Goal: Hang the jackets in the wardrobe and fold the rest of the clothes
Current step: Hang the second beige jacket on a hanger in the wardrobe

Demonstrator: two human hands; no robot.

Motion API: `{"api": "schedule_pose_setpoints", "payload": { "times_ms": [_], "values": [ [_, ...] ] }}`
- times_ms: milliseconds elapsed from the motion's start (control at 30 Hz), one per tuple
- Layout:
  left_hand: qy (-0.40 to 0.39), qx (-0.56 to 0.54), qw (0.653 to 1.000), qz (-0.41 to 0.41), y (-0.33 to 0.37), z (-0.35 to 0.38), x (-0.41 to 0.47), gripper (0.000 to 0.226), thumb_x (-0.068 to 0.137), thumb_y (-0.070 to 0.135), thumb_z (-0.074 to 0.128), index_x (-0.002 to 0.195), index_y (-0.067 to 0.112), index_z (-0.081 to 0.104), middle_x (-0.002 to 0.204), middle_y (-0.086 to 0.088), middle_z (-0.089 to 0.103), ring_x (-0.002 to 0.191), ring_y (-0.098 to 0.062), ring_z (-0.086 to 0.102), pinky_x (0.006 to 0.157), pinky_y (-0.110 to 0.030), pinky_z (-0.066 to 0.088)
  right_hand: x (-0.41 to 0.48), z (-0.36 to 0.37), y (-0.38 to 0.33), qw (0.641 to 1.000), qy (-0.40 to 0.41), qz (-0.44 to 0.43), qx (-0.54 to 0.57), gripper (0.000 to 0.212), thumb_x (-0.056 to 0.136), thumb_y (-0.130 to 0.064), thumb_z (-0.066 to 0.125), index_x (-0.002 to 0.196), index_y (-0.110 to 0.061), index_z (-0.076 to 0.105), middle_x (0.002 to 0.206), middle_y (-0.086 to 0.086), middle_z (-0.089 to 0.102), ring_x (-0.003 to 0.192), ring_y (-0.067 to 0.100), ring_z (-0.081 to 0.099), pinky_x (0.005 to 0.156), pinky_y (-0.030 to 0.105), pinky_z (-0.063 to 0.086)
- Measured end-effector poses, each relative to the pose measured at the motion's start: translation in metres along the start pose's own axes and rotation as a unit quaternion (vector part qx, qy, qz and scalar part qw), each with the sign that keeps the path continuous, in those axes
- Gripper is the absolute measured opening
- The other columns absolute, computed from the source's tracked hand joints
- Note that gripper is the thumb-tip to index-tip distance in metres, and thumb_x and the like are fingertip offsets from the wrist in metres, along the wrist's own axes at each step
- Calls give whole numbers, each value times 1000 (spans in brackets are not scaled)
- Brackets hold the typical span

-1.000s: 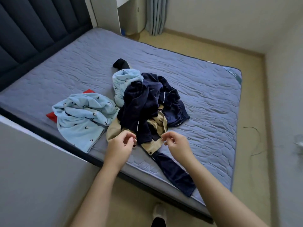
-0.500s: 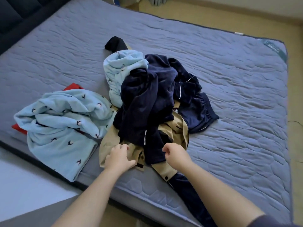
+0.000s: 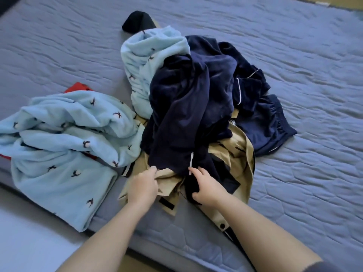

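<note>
change: both hands have pushed further in | left hand (image 3: 142,186) pinches tan jacket (image 3: 238,154) edge | right hand (image 3: 206,188), just beside, grips navy garment (image 3: 186,114) lying over it | jacket under and beyond both hands | judged: freeing it for hanging | light-blue clothes (image 3: 59,154) left of left hand, unfolded
</note>
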State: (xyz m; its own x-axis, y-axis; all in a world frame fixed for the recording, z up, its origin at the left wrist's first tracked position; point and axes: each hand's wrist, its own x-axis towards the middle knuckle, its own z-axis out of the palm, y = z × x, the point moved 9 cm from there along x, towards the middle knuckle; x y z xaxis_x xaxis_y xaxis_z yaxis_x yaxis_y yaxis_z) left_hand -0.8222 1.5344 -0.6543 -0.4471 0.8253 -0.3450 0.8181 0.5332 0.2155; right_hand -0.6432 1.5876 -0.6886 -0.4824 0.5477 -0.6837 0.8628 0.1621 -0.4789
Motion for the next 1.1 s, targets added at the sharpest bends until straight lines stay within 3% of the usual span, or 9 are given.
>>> {"api": "schedule_pose_setpoints", "payload": {
  "times_ms": [167, 333, 533, 600, 700, 833, 900, 1000, 1100],
  "values": [
    [35, -130, 979, 151, 83, -119, -24, 9, 73, 13, 36, 68, 20, 38, 58, 0, 46, 62, -27, 47, 56, -37, 33, -47, -72, -48, 992, 101, -69, -7, 101, 78, -26, 70, 149, -43, 0, 160, -6, -1, 139, 24, 28, 99, 37, 45],
    [124, -237, 945, 187, 149, -288, -72, 11, 64, 16, 31, 61, 19, 42, 52, 2, 46, 59, -29, 50, 57, -40, 41, -138, -185, -114, 967, 198, -155, -36, 91, 78, -36, 70, 147, -46, 12, 160, 1, 9, 143, 25, 22, 111, 40, 33],
    [251, -320, 886, 221, 212, -479, -154, 21, 62, 9, 30, 63, 8, 52, 54, -9, 51, 56, -23, 48, 56, -36, 39, -250, -298, -175, 948, 251, -185, -68, 72, 85, -43, 64, 146, -39, 26, 156, -1, 22, 141, 23, 24, 105, 44, 34],
    [289, -359, 857, 232, 231, -550, -188, 20, 61, 8, 30, 57, 15, 48, 51, 0, 47, 52, -12, 43, 53, -29, 37, -297, -333, -205, 937, 265, -220, -52, 58, 83, -40, 66, 136, -29, 44, 140, 1, 45, 127, 22, 43, 97, 44, 44],
    [325, -413, 814, 248, 257, -638, -242, 23, 61, 4, 31, 54, 19, 46, 48, 7, 42, 48, -6, 38, 49, -21, 33, -372, -381, -244, 907, 318, -275, 16, 12, 84, -20, 61, 94, -26, 62, 101, -2, 67, 97, 20, 60, 82, 38, 51],
    [358, -489, 758, 241, 271, -717, -297, 33, 69, -10, 31, 55, 14, 49, 55, -1, 48, 53, -10, 40, 51, -21, 35, -466, -413, -292, 899, 271, -338, 57, 14, 74, -40, 55, 84, -31, 58, 78, -20, 60, 78, -5, 57, 68, 10, 43],
    [369, -515, 735, 240, 276, -746, -320, 37, 69, -11, 31, 53, 18, 48, 50, 5, 45, 50, -9, 38, 46, -17, 33, -502, -410, -310, 905, 188, -369, 94, 13, 75, -31, 58, 88, -30, 58, 76, -23, 65, 75, -13, 59, 65, 5, 45],
    [383, -522, 718, 256, 289, -776, -348, 38, 71, -11, 31, 52, 18, 47, 47, 7, 43, 50, -10, 37, 44, -16, 32, -534, -400, -316, 918, 106, -363, 118, 19, 79, -19, 65, 97, -25, 62, 90, -14, 70, 83, -4, 66, 73, 18, 55],
    [382, -493, 729, 282, 306, -797, -369, 36, 70, -9, 32, 49, 17, 47, 41, 11, 42, 52, -13, 37, 50, -21, 31, -564, -422, -312, 908, 222, -354, 25, 16, 87, -15, 67, 97, -2, 67, 89, 4, 68, 81, 6, 58, 77, 31, 51]
  ]
}}
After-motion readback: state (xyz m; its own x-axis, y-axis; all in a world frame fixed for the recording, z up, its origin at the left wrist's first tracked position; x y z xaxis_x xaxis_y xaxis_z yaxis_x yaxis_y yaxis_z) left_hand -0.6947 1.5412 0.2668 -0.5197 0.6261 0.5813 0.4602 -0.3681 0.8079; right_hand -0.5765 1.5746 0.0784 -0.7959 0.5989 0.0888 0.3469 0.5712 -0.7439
